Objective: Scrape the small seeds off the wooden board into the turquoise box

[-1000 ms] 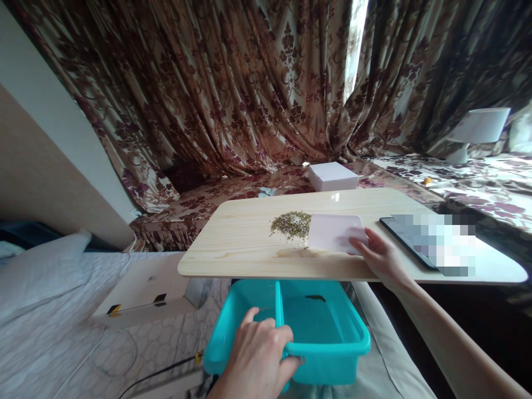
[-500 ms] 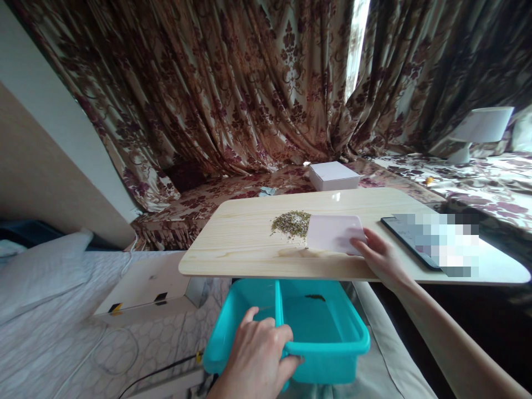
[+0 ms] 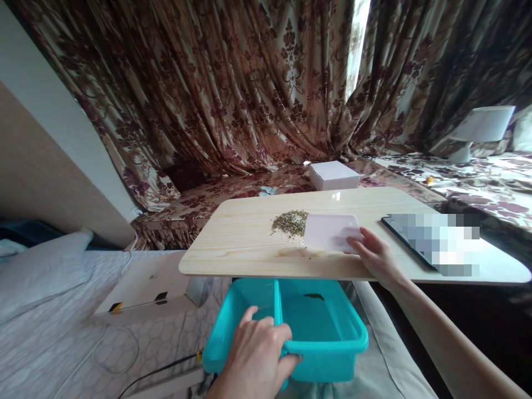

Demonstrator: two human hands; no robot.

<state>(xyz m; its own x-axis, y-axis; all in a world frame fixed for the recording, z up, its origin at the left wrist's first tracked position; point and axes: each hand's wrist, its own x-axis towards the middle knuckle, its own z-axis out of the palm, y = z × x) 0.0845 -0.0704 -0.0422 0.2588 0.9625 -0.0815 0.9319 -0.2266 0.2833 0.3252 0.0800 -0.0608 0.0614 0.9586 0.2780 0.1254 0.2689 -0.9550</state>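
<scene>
A pile of small green-brown seeds [image 3: 291,223] lies on a light wooden table top [image 3: 241,244]. Just right of the pile, my right hand [image 3: 376,256] holds a pale pink flat scraper card [image 3: 330,233], its left edge touching the seeds. Below the table's front edge sits a turquoise plastic bin [image 3: 324,338] with a divider and a few seeds inside its right compartment. My left hand [image 3: 257,360] grips the bin's near rim, fingers wrapped over it.
A dark tablet [image 3: 415,238], partly blurred, lies on the table's right side. A white box [image 3: 334,175] sits on patterned fabric behind. A white lamp [image 3: 477,130] stands far right. A white flat box [image 3: 141,288] and cables rest on the bed at left. Heavy curtains hang behind.
The card in my right hand has slid slightly left into the seed pile, narrowing it. My left hand and the bin stay nearly still.
</scene>
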